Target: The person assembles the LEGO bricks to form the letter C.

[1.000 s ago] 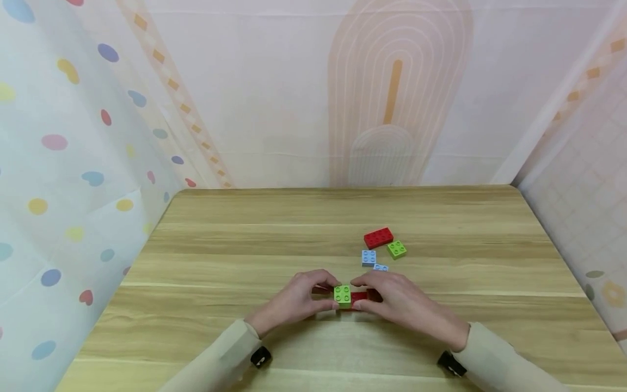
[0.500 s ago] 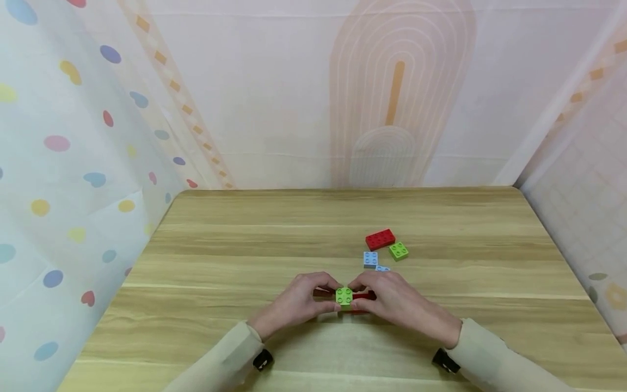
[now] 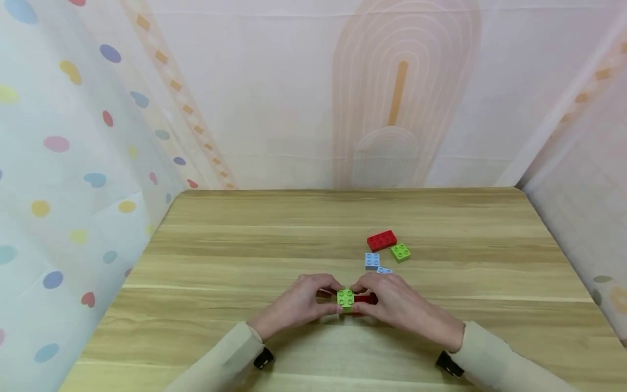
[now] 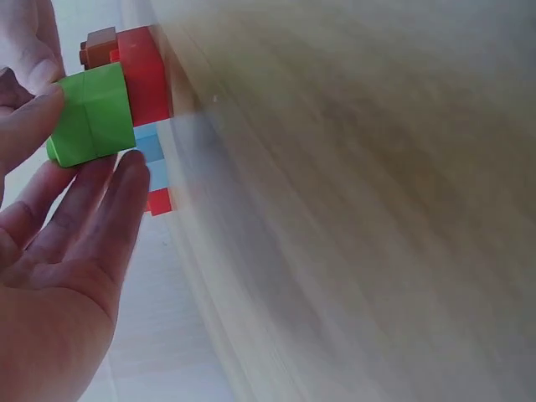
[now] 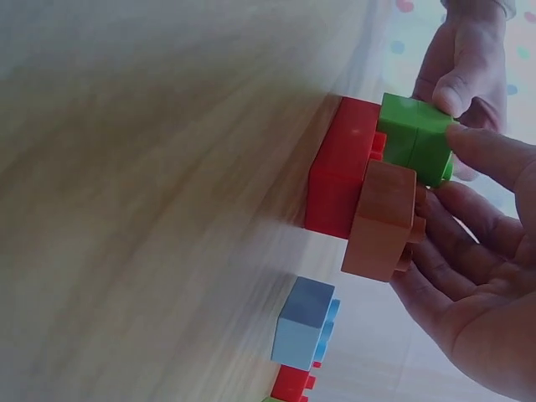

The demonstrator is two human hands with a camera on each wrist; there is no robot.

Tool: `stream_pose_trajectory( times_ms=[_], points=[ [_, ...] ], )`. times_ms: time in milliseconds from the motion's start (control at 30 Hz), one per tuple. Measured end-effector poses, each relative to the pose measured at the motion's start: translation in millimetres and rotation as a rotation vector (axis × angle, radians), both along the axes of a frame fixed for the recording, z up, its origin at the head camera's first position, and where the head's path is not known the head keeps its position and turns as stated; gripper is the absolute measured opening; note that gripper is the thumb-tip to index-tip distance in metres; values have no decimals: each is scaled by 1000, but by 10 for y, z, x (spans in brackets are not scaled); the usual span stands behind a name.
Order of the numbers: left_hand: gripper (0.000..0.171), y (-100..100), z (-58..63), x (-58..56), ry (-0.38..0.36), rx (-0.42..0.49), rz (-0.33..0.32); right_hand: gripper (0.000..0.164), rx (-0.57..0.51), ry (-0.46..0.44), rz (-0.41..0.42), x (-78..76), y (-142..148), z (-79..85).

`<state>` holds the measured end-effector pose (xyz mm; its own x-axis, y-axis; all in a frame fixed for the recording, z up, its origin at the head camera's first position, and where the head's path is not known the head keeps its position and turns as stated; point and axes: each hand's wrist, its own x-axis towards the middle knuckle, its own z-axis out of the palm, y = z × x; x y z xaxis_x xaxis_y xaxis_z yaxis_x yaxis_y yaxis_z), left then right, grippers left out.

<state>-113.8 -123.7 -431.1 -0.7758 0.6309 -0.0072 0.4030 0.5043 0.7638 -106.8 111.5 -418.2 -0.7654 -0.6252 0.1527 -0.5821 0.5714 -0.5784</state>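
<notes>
Green stack (image 3: 345, 298) sits between two hands in the head view, over the near part of a wooden table (image 3: 245, 245). On its left side, the left hand (image 3: 299, 302) pinches it in a narrow grip between thumb and fingers; on its right side, the right hand (image 3: 397, 299) pinches it too. Low and just right of the stack shows a long red brick (image 3: 363, 299), partly hidden by the right hand. Beyond the stack and to its right lie a blue brick (image 3: 372, 261), a second blue brick (image 3: 384, 270) partly covered by the right hand, a loose red brick (image 3: 382, 240) and a loose green brick (image 3: 400, 252). Behind them all hangs a pale printed cloth (image 3: 284, 109). From the left wrist, the stack proves two bricks high, a seam across it, with its base against the long red brick; the left thumb touches one face, the fingers the opposite one. Past the stack, a brown brick (image 4: 100, 46) shows on the long red brick. From the right wrist, that brown brick is just beside the stack, and the right thumb touches the stack's upper brick. Whether the stack is pressed fully down, I cannot tell.
</notes>
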Motion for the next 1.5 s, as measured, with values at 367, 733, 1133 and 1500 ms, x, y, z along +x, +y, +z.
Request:
stream_pose_trajectory(
  times_ms=[367,733,1133,1500],
  points=[
    [28,26,31,-21,41,-40,-17,26,-10,-49,-7,-21,68,-24],
    [32,36,44,-8,32,-46,0,32,-64,-37,-68,-52,298,7],
    [34,48,2,-4,12,-48,8,30,-70,-34,-128,-127,443,-9],
    [35,47,-3,11,21,-41,15,35,-23,-16,-161,-228,559,-63]
  ],
)
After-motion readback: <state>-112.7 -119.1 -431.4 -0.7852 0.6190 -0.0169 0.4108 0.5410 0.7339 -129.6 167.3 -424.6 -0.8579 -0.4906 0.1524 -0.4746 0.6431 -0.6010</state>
